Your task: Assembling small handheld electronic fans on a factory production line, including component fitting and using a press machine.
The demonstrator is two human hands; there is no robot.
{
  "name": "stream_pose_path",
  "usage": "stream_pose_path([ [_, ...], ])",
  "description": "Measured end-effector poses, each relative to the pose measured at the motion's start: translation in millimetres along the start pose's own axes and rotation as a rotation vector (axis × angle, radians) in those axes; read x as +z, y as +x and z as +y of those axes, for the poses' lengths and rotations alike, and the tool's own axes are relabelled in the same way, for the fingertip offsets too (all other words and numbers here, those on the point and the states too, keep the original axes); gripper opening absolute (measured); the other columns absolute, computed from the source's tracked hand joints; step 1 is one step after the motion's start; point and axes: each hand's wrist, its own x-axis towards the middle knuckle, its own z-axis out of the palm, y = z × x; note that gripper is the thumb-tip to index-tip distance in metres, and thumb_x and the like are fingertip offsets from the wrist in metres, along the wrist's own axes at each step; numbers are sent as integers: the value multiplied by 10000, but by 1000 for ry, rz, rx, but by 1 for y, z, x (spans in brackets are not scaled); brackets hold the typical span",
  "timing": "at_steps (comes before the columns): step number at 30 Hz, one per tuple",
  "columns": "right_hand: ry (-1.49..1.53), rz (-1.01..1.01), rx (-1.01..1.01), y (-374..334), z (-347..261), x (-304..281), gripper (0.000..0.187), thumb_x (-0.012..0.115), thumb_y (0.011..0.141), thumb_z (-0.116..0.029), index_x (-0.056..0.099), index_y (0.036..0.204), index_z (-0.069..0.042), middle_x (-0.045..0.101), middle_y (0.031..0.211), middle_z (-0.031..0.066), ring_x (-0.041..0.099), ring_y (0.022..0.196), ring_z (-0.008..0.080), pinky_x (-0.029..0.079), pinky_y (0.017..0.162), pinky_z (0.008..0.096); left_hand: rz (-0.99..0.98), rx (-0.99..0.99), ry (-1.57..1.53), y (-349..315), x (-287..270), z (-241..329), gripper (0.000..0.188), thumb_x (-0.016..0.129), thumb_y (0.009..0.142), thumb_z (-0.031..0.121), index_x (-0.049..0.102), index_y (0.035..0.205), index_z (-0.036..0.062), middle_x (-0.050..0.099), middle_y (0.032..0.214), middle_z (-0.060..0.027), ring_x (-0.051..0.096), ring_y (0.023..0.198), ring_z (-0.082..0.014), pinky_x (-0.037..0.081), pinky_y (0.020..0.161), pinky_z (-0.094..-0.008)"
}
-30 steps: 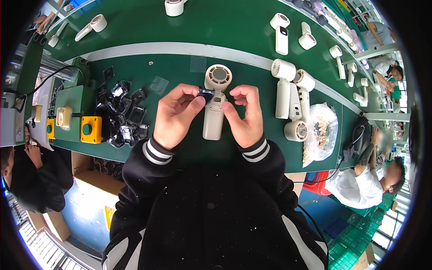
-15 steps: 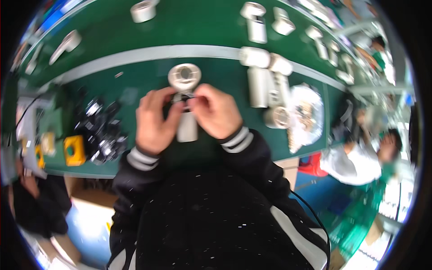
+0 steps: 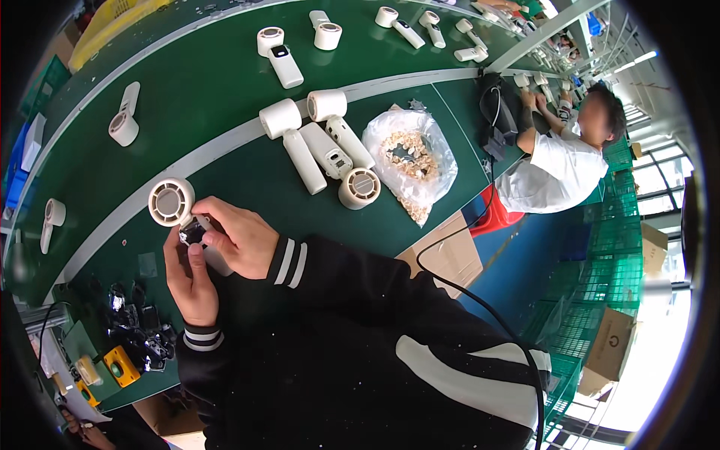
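A white handheld fan (image 3: 171, 201) with a round grilled head is between my hands, its head pointing away from me. My left hand (image 3: 192, 292) is closed around the fan's handle from the left, thumb on top. From the right, my right hand (image 3: 244, 240) grips the same fan, fingers bent at the neck just below the head. A glossy black part (image 3: 193, 231) shows between my fingertips there; whether it is fixed to the fan I cannot tell. My fingers hide most of the handle.
Several white fans (image 3: 304, 161) lie together right of my hands, beside a clear plastic bag (image 3: 442, 161) of small beige parts. Glossy black pieces (image 3: 142, 326) are piled at the left near a yellow device (image 3: 121, 366). More fans lie beyond the grey strip (image 3: 225, 139). A co-worker (image 3: 559, 161) sits at the right.
My view has turned to the right, so the hands and table things appear further left. Both hands still hold the fan, and the glossy black part at its neck now shows.
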Motion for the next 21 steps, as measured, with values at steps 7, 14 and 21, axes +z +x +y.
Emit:
stream_pose_path([
  [7, 381, -72, 94, -2, 0, -15, 263, 554, 965, -128, 465, 1198, -45, 579, 1029, 78, 596, 972, 159, 495, 855, 323, -53, 35, 50, 6, -1, 14, 350, 518, 977, 108, 464, 1283, -53, 565, 1163, -112, 553, 1064, -177, 427, 923, -296],
  [14, 393, 42, -52, 0, -5, -18, 220, 539, 985, -170, 488, 1120, -4, 570, 1056, 76, 582, 994, 154, 481, 882, 322, 57, 66, -161, 17, 21, 35, 321, 606, 936, 66, 511, 1223, -41, 557, 1150, -69, 529, 1079, -154, 391, 960, -290],
  [21, 545, 94, -10, 4, -13, -27, 242, 554, 976, -185, 488, 1133, -14, 546, 1037, 82, 571, 979, 161, 482, 872, 322, -11, 141, -238, 36, 29, 36, 234, 568, 964, 100, 530, 1165, -14, 590, 1085, -55, 554, 1007, -128, 425, 913, -285],
])
